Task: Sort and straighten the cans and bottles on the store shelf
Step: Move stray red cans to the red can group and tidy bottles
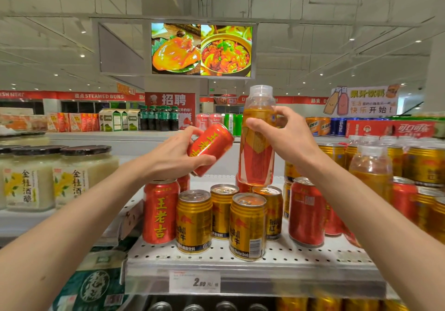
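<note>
Left hand (177,153): mine, closed around a red can (210,148), held tilted in the air above the left part of the shelf (301,255), its top leaning right and away.

Right hand (287,139): mine, gripping a tall bottle (257,137) of amber drink with a clear cap and red-and-gold label; upright, its base low over the far cans, whether touching them I cannot tell.

Shelf, near row, left to right: one upright red can with yellow characters (160,212); gold cans (193,221), four in a loose cluster, not lined up; a second red can (306,210) standing just right of them, partly behind my right forearm.

Shelf, right: more gold and red cans, with a like amber bottle (372,171) standing among them.

Left neighbour: jars (79,173) with black lids, pale contents.

Shelf edge, near: price tag (195,281).
</note>
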The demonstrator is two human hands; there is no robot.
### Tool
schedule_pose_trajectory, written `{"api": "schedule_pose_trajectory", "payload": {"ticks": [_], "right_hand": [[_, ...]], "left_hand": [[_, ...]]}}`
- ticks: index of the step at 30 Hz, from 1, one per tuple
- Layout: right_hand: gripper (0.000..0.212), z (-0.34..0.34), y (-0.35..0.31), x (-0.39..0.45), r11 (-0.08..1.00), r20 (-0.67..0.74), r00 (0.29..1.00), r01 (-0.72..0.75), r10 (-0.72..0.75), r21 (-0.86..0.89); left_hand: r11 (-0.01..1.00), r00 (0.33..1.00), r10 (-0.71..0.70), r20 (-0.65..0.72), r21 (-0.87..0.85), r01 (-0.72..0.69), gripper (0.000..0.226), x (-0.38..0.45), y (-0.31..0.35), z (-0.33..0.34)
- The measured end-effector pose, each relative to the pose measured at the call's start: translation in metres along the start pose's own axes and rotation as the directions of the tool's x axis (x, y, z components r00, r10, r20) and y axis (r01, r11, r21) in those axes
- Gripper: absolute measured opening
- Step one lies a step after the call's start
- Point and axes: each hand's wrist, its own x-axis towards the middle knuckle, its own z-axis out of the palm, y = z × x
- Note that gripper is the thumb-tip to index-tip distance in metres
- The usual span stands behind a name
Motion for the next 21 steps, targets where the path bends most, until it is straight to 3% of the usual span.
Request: {"api": "schedule_pose_trajectory", "payload": {"ticks": [5, 10, 21], "right_hand": [[0.066, 0.003, 0.007, 0.000, 0.999, 0.003, 0.999, -0.041, 0.041, 0.012], [0.064, 0.006, 0.010, -0.002, 0.999, 0.022, 0.999, -0.045, 0.045, 0.025], [0.065, 0.006, 0.009, -0.005, 1.000, 0.032, 0.999, -0.005, 0.005, -0.008]], "left_hand": [[0.996, 0.999, -0.049, 0.017, -0.072, 0.050, 0.061, 0.003, 0.000, 0.010], [0.994, 0.999, 0.028, 0.022, -0.108, -0.026, 0.080, 0.005, 0.003, 0.011], [1.000, 0.997, -0.009, 0.075, 0.001, 0.009, 0.080, 0.023, -0.003, 0.014]]}}
